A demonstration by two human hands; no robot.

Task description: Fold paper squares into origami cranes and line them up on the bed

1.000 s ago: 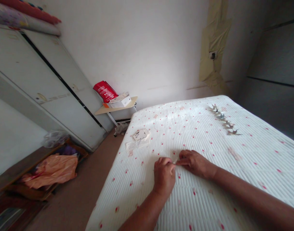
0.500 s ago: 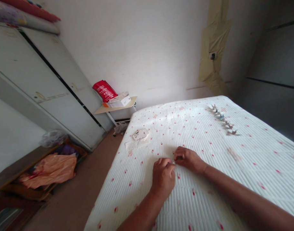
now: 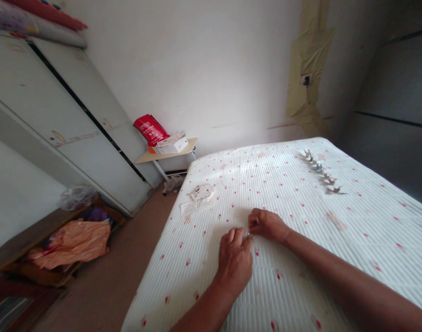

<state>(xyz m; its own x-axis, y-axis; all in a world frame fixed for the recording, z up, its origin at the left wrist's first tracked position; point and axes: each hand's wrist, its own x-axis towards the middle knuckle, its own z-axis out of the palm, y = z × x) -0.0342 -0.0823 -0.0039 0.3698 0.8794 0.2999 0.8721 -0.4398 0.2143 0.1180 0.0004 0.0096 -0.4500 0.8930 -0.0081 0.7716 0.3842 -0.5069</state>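
Observation:
My left hand [image 3: 234, 260] and my right hand [image 3: 266, 224] meet over the bed, fingers bent and pinching. Between their fingertips shows a tiny bit of a whitish piece of paper [image 3: 249, 234], mostly hidden by the fingers. Ahead and to the left lies a small stack of printed paper slips [image 3: 202, 194]. On the right, farther off, several small folded paper figures [image 3: 318, 169], grey and bluish, stand in a slanting row; they look like cranes.
Under everything is a white quilted bedspread [image 3: 266, 184] with red dots. A small side table [image 3: 147, 158] beyond the bed holds a red bag [image 3: 151, 130] and a white box [image 3: 172, 145]. Cabinets [image 3: 59, 110] stand left; an orange plastic bag [image 3: 76, 243] lies low on the left.
My right hand has shifted slightly left and its fingers have curled in more. The left hand's fingers have straightened a little, staying at the same spot.

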